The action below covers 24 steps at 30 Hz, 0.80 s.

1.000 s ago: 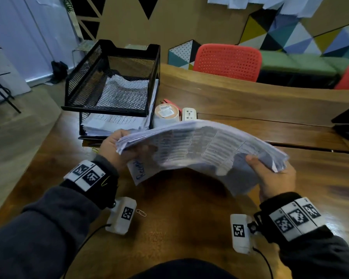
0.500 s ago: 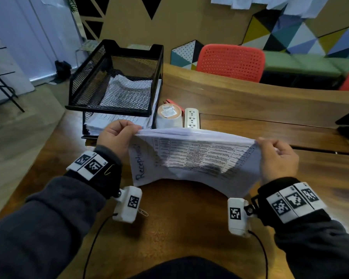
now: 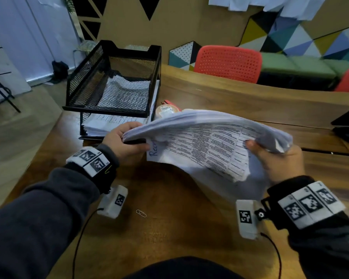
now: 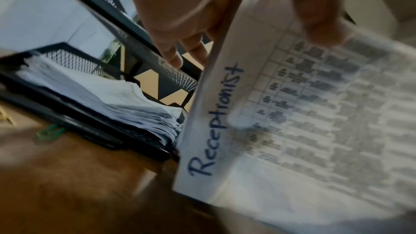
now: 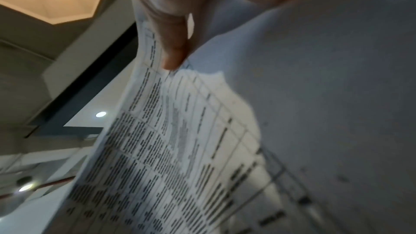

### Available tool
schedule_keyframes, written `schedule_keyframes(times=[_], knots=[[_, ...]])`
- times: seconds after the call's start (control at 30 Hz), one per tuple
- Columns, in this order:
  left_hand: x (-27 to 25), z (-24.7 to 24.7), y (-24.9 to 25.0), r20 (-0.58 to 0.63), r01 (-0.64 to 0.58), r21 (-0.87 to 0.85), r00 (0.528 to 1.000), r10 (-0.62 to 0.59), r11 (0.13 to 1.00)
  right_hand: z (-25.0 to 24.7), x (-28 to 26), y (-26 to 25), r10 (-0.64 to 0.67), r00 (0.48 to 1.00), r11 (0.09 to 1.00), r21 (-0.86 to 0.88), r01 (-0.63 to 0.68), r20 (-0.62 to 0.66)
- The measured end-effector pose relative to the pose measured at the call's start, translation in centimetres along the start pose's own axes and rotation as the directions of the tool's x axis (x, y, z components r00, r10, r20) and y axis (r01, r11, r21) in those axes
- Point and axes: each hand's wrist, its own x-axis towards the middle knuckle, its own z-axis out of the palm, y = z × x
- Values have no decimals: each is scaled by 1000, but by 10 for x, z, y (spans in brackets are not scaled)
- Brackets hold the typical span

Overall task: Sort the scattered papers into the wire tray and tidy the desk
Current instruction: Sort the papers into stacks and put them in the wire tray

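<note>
From the head view, your left hand (image 3: 123,140) and right hand (image 3: 276,160) each grip an end of the thick stack of white printed papers (image 3: 208,141), held just in front of the black two-tier wire mesh tray (image 3: 113,85) above the brown wooden desk (image 3: 169,218). At your left wrist, the thumb clamps the sheet marked "Receptionist". At your right wrist, the thumb presses the printed sheets.

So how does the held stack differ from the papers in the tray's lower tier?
The held stack hangs bowed between the left hand and right hand; the lower-tier papers lie flat inside the wire tray. The held stack shows handwriting; none shows on those. Both are printed white sheets.
</note>
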Motion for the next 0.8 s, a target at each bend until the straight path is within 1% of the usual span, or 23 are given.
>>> schedule_keyframes(times=[0.07, 0.13, 0.17, 0.2, 0.23, 0.27, 0.3, 0.37, 0.4, 0.43, 0.47, 0.5, 0.53, 0.57, 0.6, 0.63, 0.67, 0.7, 0.73, 0.77, 0.8], knots=[[-2, 1, 7, -45, 2, 13, 999, -1, 1000, -7, -2, -7, -62, 997, 998, -25, 64, 48], [-4, -1, 11, -157, -50, 54, 986, 58, 997, -11, -6, -9, -105, 990, 991, -69, 111, 90], [-6, -2, 14, -219, -75, 29, 972, 80, 997, -12, -10, -11, -121, 989, 988, -90, 129, 85], [-8, -2, 20, -253, -100, -41, 964, 86, 994, -12, -12, -10, -119, 991, 989, -78, 124, 59], [-11, -2, 22, -258, -119, -98, 962, 91, 988, -12, -14, -7, -114, 993, 991, -62, 116, 25], [-14, 2, 24, -258, -125, -117, 962, 92, 985, -12, -16, 1, -97, 995, 993, -64, 96, -14], [-18, 7, 23, -246, -111, -101, 966, 83, 989, -11, -19, 9, -64, 997, 995, -73, 60, -52], [-28, 17, 15, -210, -62, -75, 977, 45, 995, -7, -26, 27, 108, 990, 993, -36, -112, -95], [-31, 23, 9, -180, -35, -58, 983, 24, 998, -4, -29, 35, 200, 976, 980, 5, -200, -89], [-33, 29, 3, -161, 13, -44, 987, -20, 999, -1, -30, 41, 259, 962, 966, 43, -256, -91], [-33, 33, -1, -174, 69, -35, 982, -74, 997, 0, -27, 44, 292, 950, 956, 55, -288, -110], [-33, 37, -1, -202, 109, -28, 973, -113, 994, 0, -23, 42, 303, 943, 953, 45, -300, -138], [-31, 39, 1, -226, 123, -21, 966, -124, 992, -1, -19, 37, 292, 942, 956, 11, -294, -168], [-30, 40, 7, -241, 106, -2, 965, -104, 994, -3, -15, 28, 256, 943, 959, -62, -275, -213], [-28, 41, 15, -230, 57, 39, 972, -47, 998, -6, -12, 19, 173, 948, 958, -180, -225, -266], [-28, 42, 26, -181, -16, 99, 983, 34, 995, -9, -10, 8, 44, 952, 932, -331, -149, -304], [-27, 44, 37, -134, -118, 161, 981, 140, 980, -10, -11, -6, -101, 953, 870, -490, -53, -284], [-27, 48, 46, -75, -233, 219, 964, 254, 948, -8, -13, -21, -218, 958, 771, -635, 51, -188], [-25, 53, 55, -27, -343, 263, 932, 362, 902, -4, -14, -31, -272, 962, 647, -747, 154, -37], [-24, 59, 65, 29, -434, 282, 895, 445, 856, 2, -15, -41, -262, 956, 517, -818, 252, 129], [-22, 65, 73, 83, -514, 288, 854, 514, 808, 8, -14, -46, -229, 936, 425, -837, 344, 268]])
